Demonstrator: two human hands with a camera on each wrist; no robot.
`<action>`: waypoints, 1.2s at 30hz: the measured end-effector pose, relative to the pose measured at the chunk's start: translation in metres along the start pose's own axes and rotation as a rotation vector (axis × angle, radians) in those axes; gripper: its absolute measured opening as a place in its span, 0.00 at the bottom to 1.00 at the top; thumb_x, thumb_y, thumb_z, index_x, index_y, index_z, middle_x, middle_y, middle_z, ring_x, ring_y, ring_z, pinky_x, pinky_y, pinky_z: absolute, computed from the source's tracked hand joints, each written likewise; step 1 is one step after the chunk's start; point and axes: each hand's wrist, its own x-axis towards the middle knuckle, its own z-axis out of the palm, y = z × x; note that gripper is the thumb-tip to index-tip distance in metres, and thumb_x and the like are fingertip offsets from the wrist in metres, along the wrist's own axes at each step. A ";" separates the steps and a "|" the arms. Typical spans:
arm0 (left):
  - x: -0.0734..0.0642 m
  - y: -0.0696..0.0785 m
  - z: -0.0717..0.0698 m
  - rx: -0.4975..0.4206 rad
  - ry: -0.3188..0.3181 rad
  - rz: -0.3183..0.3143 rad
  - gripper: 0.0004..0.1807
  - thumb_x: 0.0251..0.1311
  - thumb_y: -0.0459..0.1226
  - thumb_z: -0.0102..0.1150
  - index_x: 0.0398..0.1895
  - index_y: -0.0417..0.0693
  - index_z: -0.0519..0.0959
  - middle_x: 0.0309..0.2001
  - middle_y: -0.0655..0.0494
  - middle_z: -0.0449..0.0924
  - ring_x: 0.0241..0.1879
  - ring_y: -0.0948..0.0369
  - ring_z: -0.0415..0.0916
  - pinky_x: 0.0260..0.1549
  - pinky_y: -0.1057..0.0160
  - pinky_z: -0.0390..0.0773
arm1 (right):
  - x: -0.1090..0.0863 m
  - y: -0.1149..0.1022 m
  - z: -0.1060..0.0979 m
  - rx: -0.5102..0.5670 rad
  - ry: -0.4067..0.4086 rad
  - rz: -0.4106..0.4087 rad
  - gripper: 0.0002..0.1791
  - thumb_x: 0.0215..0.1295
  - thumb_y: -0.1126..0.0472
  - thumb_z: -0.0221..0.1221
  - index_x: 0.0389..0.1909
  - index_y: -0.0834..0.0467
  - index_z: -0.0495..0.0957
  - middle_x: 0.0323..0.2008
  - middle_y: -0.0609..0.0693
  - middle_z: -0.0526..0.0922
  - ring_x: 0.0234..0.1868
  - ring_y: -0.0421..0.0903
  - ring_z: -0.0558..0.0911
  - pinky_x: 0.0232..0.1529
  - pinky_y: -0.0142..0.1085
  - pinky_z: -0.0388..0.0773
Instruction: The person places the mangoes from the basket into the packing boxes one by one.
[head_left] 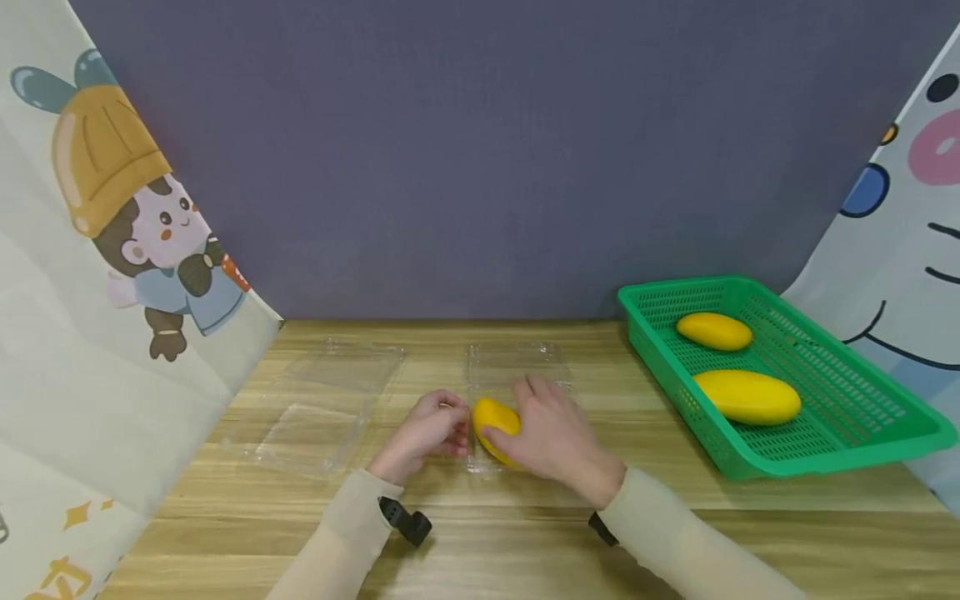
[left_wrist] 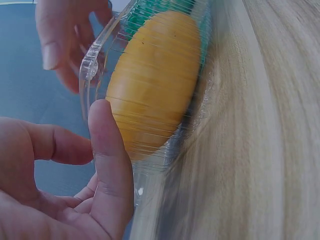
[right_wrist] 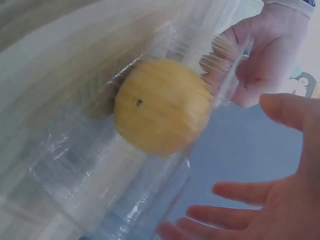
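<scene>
A yellow mango (head_left: 491,417) lies in the base of a clear plastic clamshell box (head_left: 480,468), whose lid stands folded open toward the back. In the left wrist view, the mango (left_wrist: 157,75) shows through the ribbed side wall. My left hand (head_left: 431,427) pinches the near left rim between thumb and index finger. Over the right side of the mango is my right hand (head_left: 551,429). The right wrist view shows that hand's fingers (right_wrist: 240,192) spread and apart from the mango, whose stem end faces the camera.
To the left, a second clear clamshell box (head_left: 307,437) lies opened out on the wooden table (head_left: 465,550). At the right stands a green basket (head_left: 750,462) holding a smaller mango (head_left: 714,331) and a larger mango (head_left: 750,397). A dark panel (head_left: 480,167) rises behind the table.
</scene>
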 end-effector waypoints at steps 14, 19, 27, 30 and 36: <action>0.000 -0.001 -0.002 0.012 0.017 -0.016 0.14 0.71 0.32 0.50 0.54 0.32 0.69 0.30 0.46 0.76 0.24 0.58 0.76 0.25 0.62 0.85 | -0.002 0.008 -0.026 -0.073 -0.071 -0.114 0.54 0.63 0.23 0.52 0.80 0.52 0.54 0.79 0.66 0.47 0.79 0.67 0.43 0.75 0.65 0.43; 0.001 -0.001 -0.002 0.014 0.014 -0.014 0.14 0.69 0.32 0.50 0.54 0.32 0.68 0.30 0.45 0.76 0.24 0.58 0.76 0.26 0.61 0.85 | -0.002 0.015 -0.041 -0.092 -0.069 -0.122 0.55 0.61 0.24 0.56 0.81 0.51 0.53 0.79 0.65 0.46 0.79 0.67 0.41 0.75 0.66 0.38; 0.001 -0.002 -0.001 -0.003 0.018 -0.009 0.14 0.65 0.29 0.51 0.51 0.33 0.68 0.28 0.46 0.76 0.23 0.58 0.76 0.25 0.62 0.85 | 0.002 0.032 -0.065 -0.130 -0.064 -0.088 0.58 0.60 0.19 0.50 0.81 0.51 0.50 0.80 0.64 0.42 0.79 0.66 0.40 0.75 0.66 0.37; 0.001 -0.002 -0.001 -0.006 0.014 -0.008 0.14 0.64 0.29 0.51 0.52 0.33 0.68 0.28 0.46 0.76 0.23 0.58 0.76 0.25 0.62 0.85 | 0.002 0.040 -0.078 -0.141 -0.071 -0.073 0.58 0.60 0.19 0.49 0.81 0.52 0.50 0.80 0.65 0.42 0.79 0.66 0.39 0.75 0.66 0.36; 0.001 -0.001 0.000 -0.008 0.004 -0.006 0.15 0.65 0.29 0.51 0.52 0.32 0.68 0.29 0.46 0.76 0.24 0.58 0.76 0.25 0.62 0.84 | 0.006 0.050 -0.103 -0.154 -0.076 -0.033 0.58 0.63 0.20 0.48 0.82 0.53 0.47 0.79 0.67 0.42 0.79 0.68 0.39 0.74 0.67 0.35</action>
